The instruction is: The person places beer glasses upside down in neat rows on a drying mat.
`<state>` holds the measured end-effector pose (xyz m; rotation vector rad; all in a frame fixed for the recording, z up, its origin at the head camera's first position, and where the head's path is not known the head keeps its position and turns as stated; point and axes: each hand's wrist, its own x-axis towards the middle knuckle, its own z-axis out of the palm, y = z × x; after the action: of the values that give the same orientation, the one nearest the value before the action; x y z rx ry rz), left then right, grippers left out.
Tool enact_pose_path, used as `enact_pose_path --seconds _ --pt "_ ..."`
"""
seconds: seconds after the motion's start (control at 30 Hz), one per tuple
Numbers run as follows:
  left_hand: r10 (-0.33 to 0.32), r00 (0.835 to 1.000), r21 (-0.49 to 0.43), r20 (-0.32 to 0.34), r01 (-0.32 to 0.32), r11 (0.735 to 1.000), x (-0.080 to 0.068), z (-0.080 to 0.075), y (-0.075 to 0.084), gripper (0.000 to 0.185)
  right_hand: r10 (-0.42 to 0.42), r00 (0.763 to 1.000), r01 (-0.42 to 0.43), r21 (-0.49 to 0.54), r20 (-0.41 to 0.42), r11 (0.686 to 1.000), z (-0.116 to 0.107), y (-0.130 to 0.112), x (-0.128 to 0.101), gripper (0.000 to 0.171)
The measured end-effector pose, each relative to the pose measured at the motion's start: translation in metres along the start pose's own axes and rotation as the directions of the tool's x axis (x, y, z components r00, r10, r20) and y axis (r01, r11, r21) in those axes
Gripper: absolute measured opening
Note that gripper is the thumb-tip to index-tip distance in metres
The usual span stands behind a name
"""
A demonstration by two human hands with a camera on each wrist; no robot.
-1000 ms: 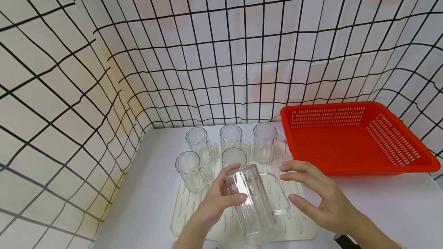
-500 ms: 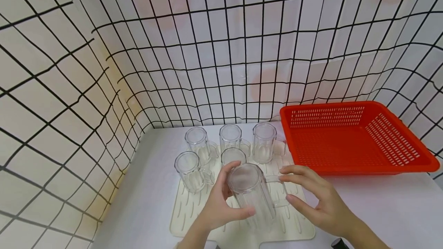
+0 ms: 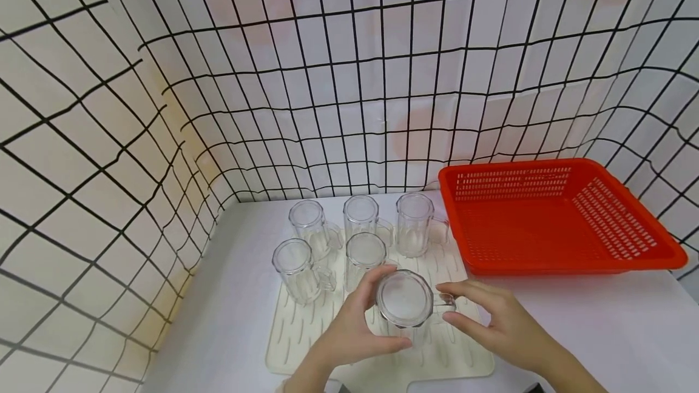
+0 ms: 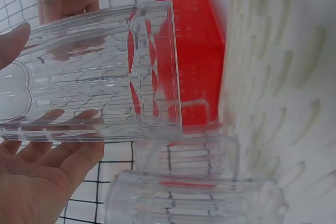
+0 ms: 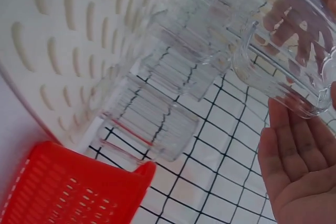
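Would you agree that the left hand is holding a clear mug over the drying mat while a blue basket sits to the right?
Not quite: the basket is red, not blue, as the head view shows. The rest holds: the left hand holds the clear mug over the drying mat.

The left hand [image 3: 349, 335] curls its fingers in a grip; the right hand [image 3: 499, 326] hovers beside it, fingers relaxed.
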<state>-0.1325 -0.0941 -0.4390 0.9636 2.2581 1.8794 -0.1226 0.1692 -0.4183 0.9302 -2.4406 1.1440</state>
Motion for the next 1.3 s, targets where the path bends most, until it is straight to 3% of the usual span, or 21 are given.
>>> enact_pose_path --seconds 0.2,0.37,0.67,0.87,1.1,1.3 --pt "-0.054 0.995 -0.015 0.081 0.055 0.998 0.003 0.005 -0.011 0.093 0.029 1.000 -0.030 0.009 0.010 1.000 0.004 0.011 -0.010 0.028" --pt "-0.102 0.986 0.054 0.129 0.096 0.994 0.006 0.007 -0.020 0.102 0.018 1.000 -0.018 0.058 -0.003 0.998 0.010 0.019 -0.020 0.027" --pt "-0.069 0.984 0.056 0.163 0.060 0.997 0.020 0.014 -0.040 0.095 -0.009 0.993 0.011 0.011 -0.116 1.000 0.017 0.033 -0.026 0.029" --pt "-0.020 0.994 0.132 0.111 0.006 0.991 0.026 0.018 -0.049 0.092 0.020 0.985 -0.022 -0.008 -0.169 1.000 0.021 0.040 -0.026 0.029" --pt "-0.015 0.999 0.251 0.035 0.006 0.968 0.032 0.020 -0.051 0.093 0.061 0.972 -0.067 -0.022 -0.227 0.997 0.027 0.054 -0.024 0.032" --pt "0.079 0.995 0.331 -0.061 -0.055 0.942 0.039 0.021 -0.054 0.090 0.005 0.953 -0.022 -0.054 -0.302 0.998 0.033 0.063 -0.017 0.034"
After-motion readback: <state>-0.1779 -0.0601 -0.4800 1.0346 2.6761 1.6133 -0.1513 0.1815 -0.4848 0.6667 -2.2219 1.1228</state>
